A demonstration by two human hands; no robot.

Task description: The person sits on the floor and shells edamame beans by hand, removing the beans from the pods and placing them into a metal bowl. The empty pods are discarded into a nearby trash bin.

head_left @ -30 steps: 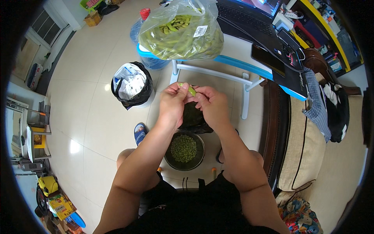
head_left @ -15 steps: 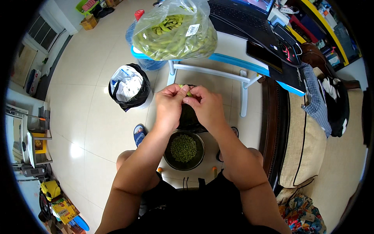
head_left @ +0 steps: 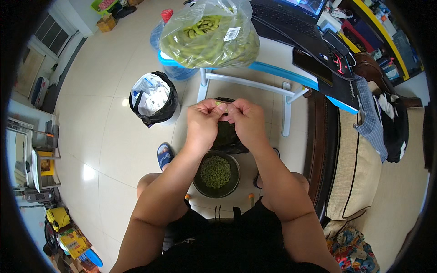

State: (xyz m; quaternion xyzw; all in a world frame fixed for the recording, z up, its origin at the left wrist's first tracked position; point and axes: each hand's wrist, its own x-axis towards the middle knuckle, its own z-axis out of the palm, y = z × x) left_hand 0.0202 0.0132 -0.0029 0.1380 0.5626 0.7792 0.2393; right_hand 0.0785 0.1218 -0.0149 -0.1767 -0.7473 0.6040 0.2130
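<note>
My left hand [head_left: 202, 120] and my right hand [head_left: 248, 122] meet in the middle, thumbs and fingers pinched round a green edamame pod [head_left: 218, 103]. Only a small bit of the pod shows between the fingertips. Beneath my hands is a black plastic bag [head_left: 226, 136], its contents too dark to make out. Closer to me, between my feet, a dark round bowl [head_left: 235, 175] holds many shelled green beans [head_left: 215, 172]. Up on the table sits a clear plastic bag [head_left: 241, 49] full of unshelled pods [head_left: 202, 26].
A white-and-blue table [head_left: 282, 75] carries a laptop [head_left: 282, 22] and a phone [head_left: 312, 66]. Left of it are a large blue water bottle [head_left: 155, 38] and a black-lined trash bin [head_left: 172, 98] with wrappers. A beige-cushioned sofa [head_left: 350, 173] stands at the right.
The view has shifted slightly. My fingertips have drawn closer together, and less of the pod shows between them. More of the black bag is visible under my hands.
</note>
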